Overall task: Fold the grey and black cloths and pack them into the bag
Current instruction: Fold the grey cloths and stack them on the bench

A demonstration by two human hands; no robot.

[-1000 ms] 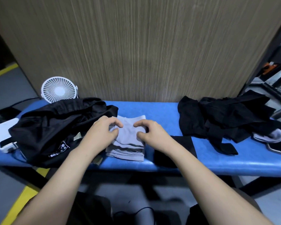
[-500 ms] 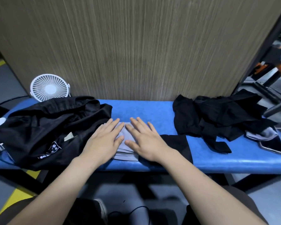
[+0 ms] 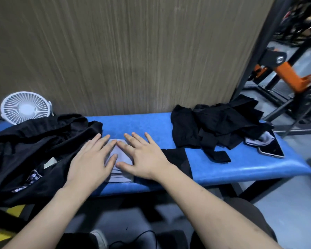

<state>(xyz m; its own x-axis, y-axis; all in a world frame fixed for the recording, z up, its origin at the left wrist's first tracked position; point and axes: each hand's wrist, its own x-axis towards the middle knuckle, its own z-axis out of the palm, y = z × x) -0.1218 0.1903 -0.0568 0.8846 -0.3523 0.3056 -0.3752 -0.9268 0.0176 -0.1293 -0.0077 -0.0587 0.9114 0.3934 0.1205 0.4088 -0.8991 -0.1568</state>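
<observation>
A folded grey cloth (image 3: 121, 159) lies on the blue bench (image 3: 241, 169) near its front edge. My left hand (image 3: 90, 164) presses flat on its left side and my right hand (image 3: 144, 159) presses flat on its right side, fingers straight and spread. A folded black cloth (image 3: 176, 159) lies just right of it, partly under my right wrist. The black bag (image 3: 34, 151) slumps on the bench's left end, touching my left hand. A heap of loose black cloths (image 3: 214, 130) sits at the right, with a grey cloth (image 3: 260, 139) poking out.
A white desk fan (image 3: 25, 106) stands behind the bag. A phone (image 3: 271, 150) lies at the bench's right end. A wood-grain panel (image 3: 133, 51) backs the bench. Black and orange gym equipment (image 3: 285, 72) stands at the right.
A second ago both hands pinched the grey cloth's top edge. They flattened onto it and now press it down; the view shifted slightly left and up.
</observation>
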